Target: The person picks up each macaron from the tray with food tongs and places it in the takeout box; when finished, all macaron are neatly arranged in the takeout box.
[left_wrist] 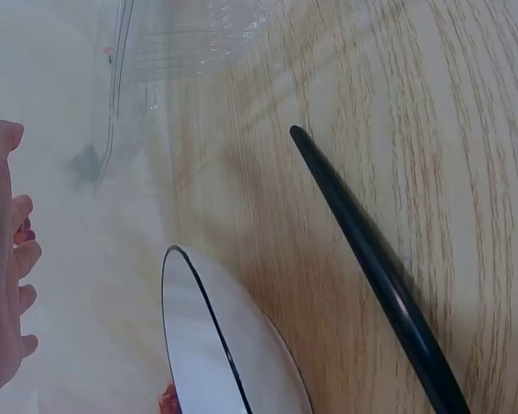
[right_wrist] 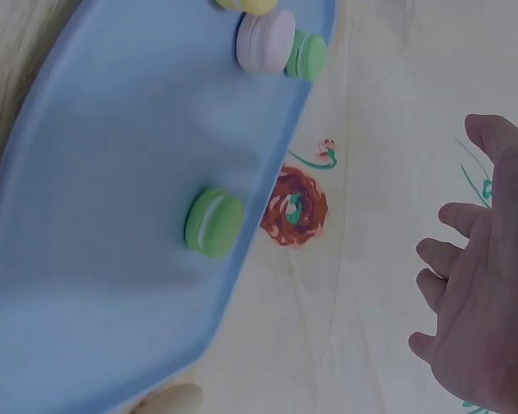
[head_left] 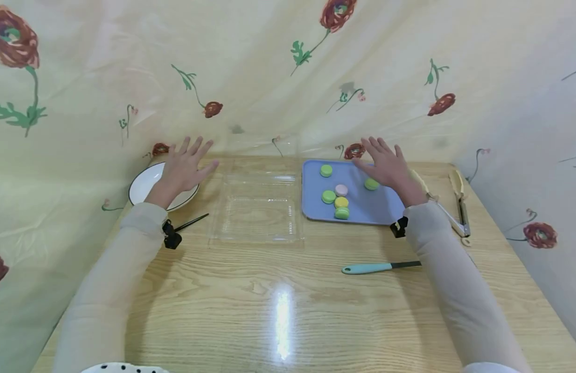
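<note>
My left hand (head_left: 179, 168) is held with fingers spread above a white bowl (head_left: 145, 185) with a dark rim, holding nothing. A slim black tapered stick (left_wrist: 375, 267) lies beside the bowl, partly behind the wrist in the head view. My right hand (head_left: 385, 165), also spread and holding nothing, hovers over a blue tray (head_left: 311, 207). On that tray sit several green macarons (right_wrist: 214, 222), a pink macaron (head_left: 341, 190) and a yellow macaron (head_left: 341, 202). Between the hands stands a clear plastic box (head_left: 257, 241) with its lid raised at the back.
A spatula-like tool with a light blue handle (head_left: 367, 268) lies in front of the tray, its far end hidden by the right sleeve. Tongs (head_left: 461, 207) rest at the table's right. A flowered cloth (head_left: 264, 62) hangs behind the wooden table (head_left: 222, 311).
</note>
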Motion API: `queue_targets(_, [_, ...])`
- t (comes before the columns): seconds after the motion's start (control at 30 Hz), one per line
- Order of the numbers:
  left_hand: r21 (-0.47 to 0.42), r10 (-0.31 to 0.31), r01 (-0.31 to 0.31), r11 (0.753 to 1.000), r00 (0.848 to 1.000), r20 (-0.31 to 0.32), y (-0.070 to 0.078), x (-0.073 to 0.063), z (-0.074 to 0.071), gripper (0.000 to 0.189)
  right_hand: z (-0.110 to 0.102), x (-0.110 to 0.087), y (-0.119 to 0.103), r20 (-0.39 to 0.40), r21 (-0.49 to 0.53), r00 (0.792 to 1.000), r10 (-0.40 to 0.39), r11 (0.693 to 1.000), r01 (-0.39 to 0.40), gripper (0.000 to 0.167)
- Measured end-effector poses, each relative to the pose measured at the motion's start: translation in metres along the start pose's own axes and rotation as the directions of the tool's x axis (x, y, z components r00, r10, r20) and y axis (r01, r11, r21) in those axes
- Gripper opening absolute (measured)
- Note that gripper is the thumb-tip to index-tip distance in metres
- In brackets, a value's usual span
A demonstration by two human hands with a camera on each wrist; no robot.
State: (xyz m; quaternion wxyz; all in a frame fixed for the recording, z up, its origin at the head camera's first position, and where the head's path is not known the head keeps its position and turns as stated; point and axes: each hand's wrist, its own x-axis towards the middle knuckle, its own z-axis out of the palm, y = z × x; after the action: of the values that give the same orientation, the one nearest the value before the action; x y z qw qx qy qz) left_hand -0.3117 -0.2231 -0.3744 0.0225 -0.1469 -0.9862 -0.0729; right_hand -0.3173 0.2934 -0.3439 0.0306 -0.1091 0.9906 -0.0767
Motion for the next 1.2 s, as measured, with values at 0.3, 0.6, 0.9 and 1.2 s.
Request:
queue_targets(0.3, [0.005,0.004,-0.004,1.000,1.000,0.010,-0.007,-0.003,-0.004,0.078,-0.015,-0.010,0.033,0.014,-0.011,1.000,0.025,1.000,-0.024,0.090])
queue_targets(0.6, [-0.074,0.013,-0.012,0.997,1.000,0.023,-0.009,-0.017,0.001,0.079,-0.020,-0.041,0.097,0.030,-0.052,0.997,0.069,0.996,-0.068,0.092])
queue_targets(0.9, [-0.341,0.022,-0.005,0.940,0.999,0.045,-0.001,-0.024,0.012,0.078,-0.020,-0.081,0.155,0.096,0.000,0.986,0.139,0.990,-0.139,0.097])
queue_targets(1.2, [-0.705,0.068,0.108,0.701,0.974,0.217,-0.003,-0.024,0.014,0.064,-0.006,-0.098,0.195,0.187,0.166,0.962,0.196,0.959,-0.228,0.108])
